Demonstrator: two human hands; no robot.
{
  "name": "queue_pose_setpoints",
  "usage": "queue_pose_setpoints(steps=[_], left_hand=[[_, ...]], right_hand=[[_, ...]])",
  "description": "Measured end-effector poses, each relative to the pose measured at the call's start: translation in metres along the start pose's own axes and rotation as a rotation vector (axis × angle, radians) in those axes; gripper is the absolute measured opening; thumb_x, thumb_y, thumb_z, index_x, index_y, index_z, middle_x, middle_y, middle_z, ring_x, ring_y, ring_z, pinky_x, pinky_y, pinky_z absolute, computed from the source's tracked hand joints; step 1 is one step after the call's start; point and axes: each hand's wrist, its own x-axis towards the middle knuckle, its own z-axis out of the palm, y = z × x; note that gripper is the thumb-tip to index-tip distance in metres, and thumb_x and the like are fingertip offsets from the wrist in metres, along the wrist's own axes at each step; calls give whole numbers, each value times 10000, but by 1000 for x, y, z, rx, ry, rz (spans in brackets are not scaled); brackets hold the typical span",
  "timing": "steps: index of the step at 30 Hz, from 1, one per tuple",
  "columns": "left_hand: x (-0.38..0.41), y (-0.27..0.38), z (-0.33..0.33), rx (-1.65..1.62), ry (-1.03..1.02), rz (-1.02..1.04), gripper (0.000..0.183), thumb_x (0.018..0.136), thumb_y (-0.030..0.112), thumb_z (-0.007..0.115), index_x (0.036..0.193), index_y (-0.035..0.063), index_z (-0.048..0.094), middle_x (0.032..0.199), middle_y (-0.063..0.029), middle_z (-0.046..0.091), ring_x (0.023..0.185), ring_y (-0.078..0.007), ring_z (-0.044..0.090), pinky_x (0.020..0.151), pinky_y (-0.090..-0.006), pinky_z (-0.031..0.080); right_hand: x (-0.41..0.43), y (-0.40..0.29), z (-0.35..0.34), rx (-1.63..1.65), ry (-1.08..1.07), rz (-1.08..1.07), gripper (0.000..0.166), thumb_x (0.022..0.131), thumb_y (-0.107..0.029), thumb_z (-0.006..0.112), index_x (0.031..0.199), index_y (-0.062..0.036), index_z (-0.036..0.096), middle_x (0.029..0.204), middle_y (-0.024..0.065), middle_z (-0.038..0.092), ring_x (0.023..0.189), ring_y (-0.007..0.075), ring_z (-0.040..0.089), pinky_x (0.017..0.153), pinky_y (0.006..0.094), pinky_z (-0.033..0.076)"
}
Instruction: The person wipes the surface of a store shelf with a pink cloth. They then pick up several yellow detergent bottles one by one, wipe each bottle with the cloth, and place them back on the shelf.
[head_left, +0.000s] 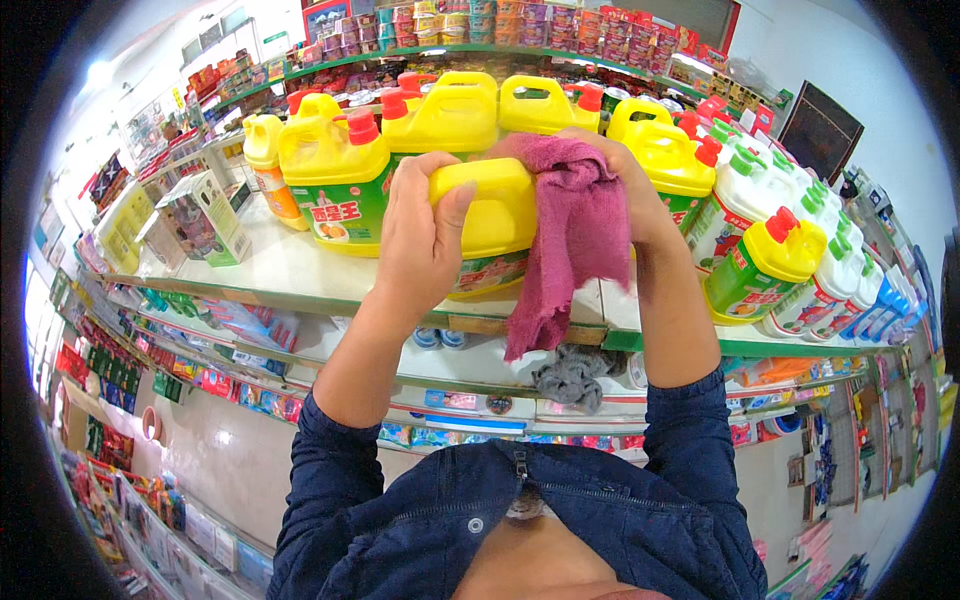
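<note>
A yellow plastic jug with a green label stands near the front of the shelf top, in front of the other jugs. My left hand is closed around its left side, thumb on the yellow upper part. My right hand grips a maroon cloth at the jug's right side. The cloth hides that end of the jug and hangs down past the shelf edge. Part of my right hand's fingers is hidden behind the cloth.
More yellow jugs with red caps stand behind and to both sides. At right are white bottles with green caps and a smaller yellow-green jug. Boxes stand at left. A grey rag lies on the shelf below.
</note>
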Motion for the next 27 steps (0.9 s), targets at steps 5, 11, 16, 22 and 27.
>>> queue_pose_setpoints(steps=[5,11,16,22,27], left_hand=[[-2,-5,-3,-2,23,34,264,968,210,495,1102,-18,475,970,-181,501,891,-339,498,824,-376,406],[-6,1,0,13,6,92,256,966,197,496,1104,-18,475,981,-179,501,898,-335,508,827,-368,414],[-3,-1,5,-33,49,12,269,964,204,503,1108,-22,476,975,-181,505,897,-335,511,822,-365,418],[0,1,12,-57,50,-15,264,952,183,527,1111,-23,483,967,-176,515,890,-335,513,813,-369,420],[-7,13,17,9,59,79,275,931,173,557,1110,-23,486,975,-182,515,887,-347,507,808,-385,415]], right_hand=[[4,-6,9,-599,-4,-303,278,733,-81,720,997,-48,641,865,68,637,815,177,613,749,289,484],[11,-9,20,-849,168,-332,219,795,-96,662,991,-1,644,872,52,671,771,127,601,710,293,491],[5,10,14,272,827,-335,340,842,-252,633,1113,-49,599,1057,64,637,924,199,619,800,341,504],[-49,56,15,-1,617,-452,630,798,-268,687,1347,-109,425,1387,198,384,1271,357,386,1061,430,331],[-46,47,59,-1048,687,-496,525,765,-208,718,1222,-46,516,1329,215,395,1219,390,397,1050,467,296]])
